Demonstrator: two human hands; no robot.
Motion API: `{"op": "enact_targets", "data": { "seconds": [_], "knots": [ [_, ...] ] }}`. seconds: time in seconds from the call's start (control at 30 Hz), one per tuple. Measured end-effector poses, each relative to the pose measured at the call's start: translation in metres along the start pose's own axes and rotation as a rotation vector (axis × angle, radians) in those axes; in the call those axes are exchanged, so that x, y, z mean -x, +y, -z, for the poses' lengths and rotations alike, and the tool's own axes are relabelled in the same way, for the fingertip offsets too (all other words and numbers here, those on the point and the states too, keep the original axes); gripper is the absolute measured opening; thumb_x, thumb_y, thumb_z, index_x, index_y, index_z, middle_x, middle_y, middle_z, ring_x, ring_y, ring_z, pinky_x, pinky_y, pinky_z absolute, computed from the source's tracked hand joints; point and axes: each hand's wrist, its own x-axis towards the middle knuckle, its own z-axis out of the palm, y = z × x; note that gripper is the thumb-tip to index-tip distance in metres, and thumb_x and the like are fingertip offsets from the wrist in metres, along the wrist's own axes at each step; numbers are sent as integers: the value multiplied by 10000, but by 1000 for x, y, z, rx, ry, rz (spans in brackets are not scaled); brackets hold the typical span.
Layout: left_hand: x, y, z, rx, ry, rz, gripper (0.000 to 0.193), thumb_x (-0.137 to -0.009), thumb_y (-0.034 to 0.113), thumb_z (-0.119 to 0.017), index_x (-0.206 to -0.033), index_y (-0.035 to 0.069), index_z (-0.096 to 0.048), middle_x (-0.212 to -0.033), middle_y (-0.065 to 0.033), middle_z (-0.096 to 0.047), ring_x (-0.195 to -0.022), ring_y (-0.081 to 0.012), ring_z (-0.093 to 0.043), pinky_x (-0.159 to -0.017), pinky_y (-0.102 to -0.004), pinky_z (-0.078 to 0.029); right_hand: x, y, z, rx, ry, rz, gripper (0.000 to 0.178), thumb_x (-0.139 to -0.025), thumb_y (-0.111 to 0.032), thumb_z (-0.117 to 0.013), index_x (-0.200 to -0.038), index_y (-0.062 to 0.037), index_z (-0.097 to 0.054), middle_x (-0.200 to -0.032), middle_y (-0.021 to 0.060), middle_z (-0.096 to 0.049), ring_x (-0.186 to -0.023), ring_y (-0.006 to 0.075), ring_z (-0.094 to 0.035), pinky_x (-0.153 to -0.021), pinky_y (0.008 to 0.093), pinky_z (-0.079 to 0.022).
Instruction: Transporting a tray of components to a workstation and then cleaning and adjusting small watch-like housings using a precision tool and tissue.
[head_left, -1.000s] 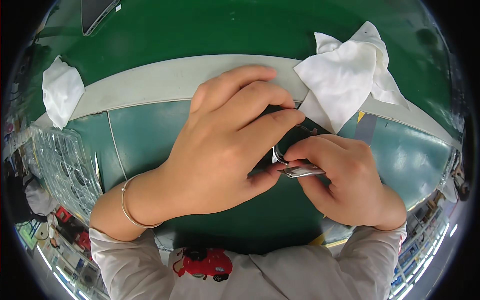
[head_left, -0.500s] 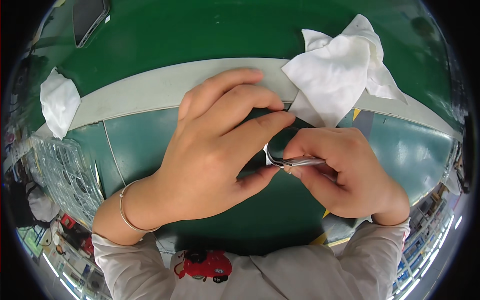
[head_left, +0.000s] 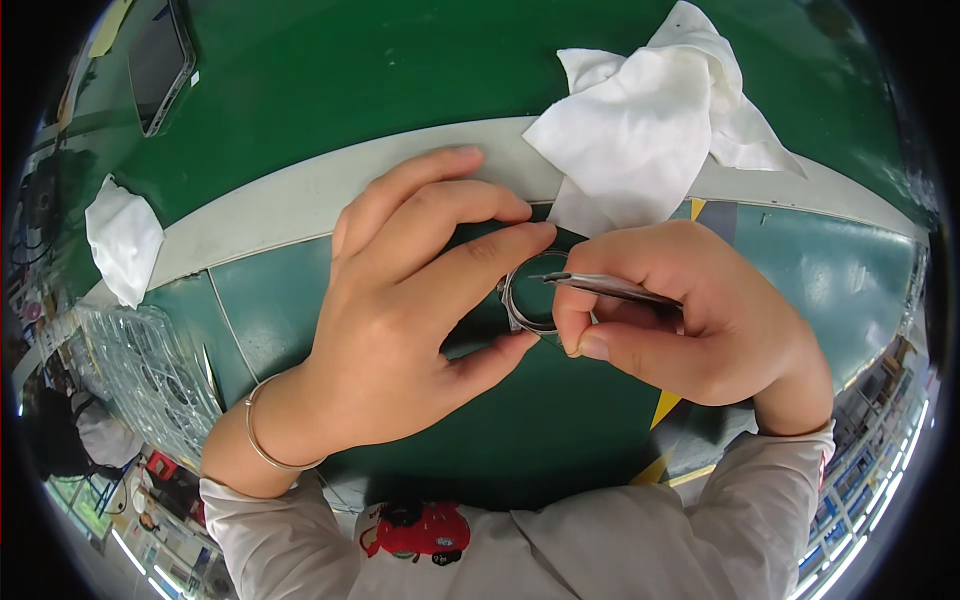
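A round metal watch case [head_left: 513,312], a thin ring with the green surface showing through it, stands in front of me. My left hand [head_left: 395,310] grips it at its left side between thumb and index finger, the other fingers bent and spread above. In my right hand [head_left: 705,315] lies a pair of metal tweezers [head_left: 625,288], its tips pointing left over the ring's opening. The right thumb and index fingertips press together close to the ring's lower right edge. Whether they pinch something small there, I cannot make out.
A crumpled white cloth [head_left: 640,125] lies beyond my hands, a smaller white cloth [head_left: 125,240] at far left. Beside my left forearm is a clear plastic tray [head_left: 150,370] with round hollows. A dark phone [head_left: 158,75] rests at the back left. A pale raised strip [head_left: 290,180] crosses the bench.
The tweezers' tips have come off the ring's near rim and now hover over its opening. My right thumb and index finger have moved down along the ring. The whole view has shifted slightly.
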Motion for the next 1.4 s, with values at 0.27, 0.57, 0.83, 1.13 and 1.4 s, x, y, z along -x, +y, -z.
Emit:
{"op": "enact_targets", "data": {
  "seconds": [0.27,0.57,0.83,1.13,1.4],
  "knots": [
    [8,0,5,-16,-18,16,527,-600,182,-877,-1095,49,-755,-1171,-91,-652,-1253,-364,-540,-1036,-465,-429,-1,9,-10,-128,-8,124,65,-788,52,-612,-836,30,-650,-974,115,-614,-606,78,-497,-536,215,-347],
    [13,0,17,41,28,15,522,-595,189,-873,-1084,48,-755,-1152,-84,-653,-1248,-364,-539,-1028,-464,-434,-5,-3,-13,-259,-178,134,34,-770,-10,-650,-780,-13,-682,-958,182,-701,-618,116,-561,-522,240,-394],
    [24,-1,22,87,41,46,533,-584,149,-880,-1093,74,-743,-1174,-60,-645,-1271,-357,-535,-1033,-448,-421,-8,-4,-31,-428,-77,207,110,-749,-139,-702,-737,-35,-667,-781,154,-697,-606,182,-595,-525,289,-426],
    [32,0,27,108,53,48,538,-581,136,-880,-1095,81,-734,-1191,-52,-641,-1280,-342,-534,-1036,-442,-412,-8,-10,-49,-587,-57,342,126,-785,-151,-727,-747,-46,-668,-765,141,-689,-569,182,-583,-496,294,-406],
    [34,-2,27,117,63,44,521,-571,176,-905,-1041,75,-706,-1187,-58,-639,-1284,-345,-536,-1025,-456,-415,-2,-22,-59,-5,228,177,108,-821,-39,-685,-864,-31,-587,-752,43,-558,-569,126,-474,-494,282,-308]
  ]
}}
